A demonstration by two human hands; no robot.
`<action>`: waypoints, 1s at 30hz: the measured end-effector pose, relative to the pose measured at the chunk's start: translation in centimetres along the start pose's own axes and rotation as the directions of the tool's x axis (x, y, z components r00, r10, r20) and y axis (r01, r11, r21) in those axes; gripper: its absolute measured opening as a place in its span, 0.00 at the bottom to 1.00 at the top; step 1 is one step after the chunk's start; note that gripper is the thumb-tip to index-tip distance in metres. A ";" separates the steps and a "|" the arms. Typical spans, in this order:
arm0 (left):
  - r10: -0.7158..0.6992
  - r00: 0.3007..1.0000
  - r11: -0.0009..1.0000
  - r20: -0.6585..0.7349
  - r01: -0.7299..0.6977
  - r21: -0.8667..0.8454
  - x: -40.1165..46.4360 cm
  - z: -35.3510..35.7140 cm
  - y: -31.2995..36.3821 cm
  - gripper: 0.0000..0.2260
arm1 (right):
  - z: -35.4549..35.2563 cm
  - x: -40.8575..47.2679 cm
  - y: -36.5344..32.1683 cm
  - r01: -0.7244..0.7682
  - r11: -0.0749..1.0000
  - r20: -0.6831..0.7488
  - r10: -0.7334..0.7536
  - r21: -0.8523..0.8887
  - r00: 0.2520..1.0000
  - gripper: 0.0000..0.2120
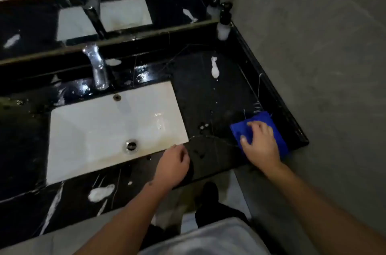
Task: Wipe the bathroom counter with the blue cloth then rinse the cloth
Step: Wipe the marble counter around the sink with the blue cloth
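Observation:
The blue cloth (271, 127) lies flat on the black marble counter (208, 98) near its front right corner. My right hand (259, 142) presses down on the cloth with spread fingers. My left hand (173, 165) rests on the counter's front edge beside the white sink (94, 129), fingers loosely curled, holding nothing. White foam blobs sit on the counter: one streak (214, 67) at the back right and one patch (101, 192) in front of the sink.
A chrome tap (97, 66) stands behind the sink. A soap dispenser (224, 22) with a black pump stands in the back right corner against the mirror (104, 4). A grey tiled wall (323, 45) borders the counter on the right.

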State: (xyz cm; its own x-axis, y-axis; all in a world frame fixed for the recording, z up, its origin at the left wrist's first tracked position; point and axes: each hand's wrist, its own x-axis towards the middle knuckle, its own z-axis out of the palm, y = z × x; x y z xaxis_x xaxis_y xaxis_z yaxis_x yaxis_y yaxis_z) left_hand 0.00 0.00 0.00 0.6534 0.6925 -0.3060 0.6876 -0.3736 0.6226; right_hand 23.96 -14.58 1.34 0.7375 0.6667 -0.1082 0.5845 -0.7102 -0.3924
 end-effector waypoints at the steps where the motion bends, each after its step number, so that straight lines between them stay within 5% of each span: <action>1: 0.004 0.999 1.000 -0.036 -0.004 0.019 0.7 0.5 0.3 0.03 | 0.4 1.0 0.6 0.039 0.997 0.027 -0.037 -0.071 0.999 0.30; 4: -0.043 0.987 0.990 -0.154 0.062 0.123 2.4 2.2 0.4 0.13 | 2.9 2.4 2.4 0.054 0.957 0.187 0.000 -0.286 0.982 0.41; 6: 0.005 0.974 0.980 -0.226 0.040 0.193 2.8 3.3 -0.4 0.19 | 4.5 2.5 2.9 0.055 0.938 0.165 0.002 -0.343 0.986 0.42; 13: 0.017 0.966 0.940 -0.259 0.073 0.334 2.1 6.2 -2.4 0.24 | 7.2 5.4 0.4 0.030 0.949 0.059 -0.013 -0.313 0.998 0.38; 18: 0.033 0.974 0.906 -0.226 0.066 0.417 2.2 6.5 -2.4 0.25 | 9.4 9.3 -3.7 0.146 0.931 0.076 -0.127 -0.334 0.989 0.34; 21: -0.005 0.973 0.920 -0.231 0.095 0.381 2.5 6.4 -2.2 0.27 | 10.5 8.8 -6.5 0.397 0.860 0.213 -0.342 -0.322 0.915 0.34; 24: -0.038 0.957 0.978 -0.288 0.094 0.185 2.2 5.9 -2.2 0.26 | 10.4 3.6 -6.3 0.679 0.687 0.367 -0.581 -0.258 0.727 0.33; 27: 0.007 0.952 0.992 -0.305 0.032 0.121 1.6 5.6 -2.6 0.25 | 8.3 0.5 -2.3 0.786 0.594 0.471 -0.651 -0.172 0.595 0.31; 30: 0.013 0.956 0.987 -0.293 0.036 0.158 1.8 5.6 -2.6 0.25 | 6.6 5.3 0.8 0.682 0.684 0.439 -0.546 -0.259 0.714 0.32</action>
State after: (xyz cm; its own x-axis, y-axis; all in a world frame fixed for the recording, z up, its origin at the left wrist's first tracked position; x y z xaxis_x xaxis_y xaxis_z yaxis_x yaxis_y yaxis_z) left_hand 1.19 -1.27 -6.18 0.5402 0.8383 -0.0734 0.7519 -0.4417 0.4895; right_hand 26.12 -10.07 -5.58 0.0589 0.9627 -0.2641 0.9903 -0.0897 -0.1061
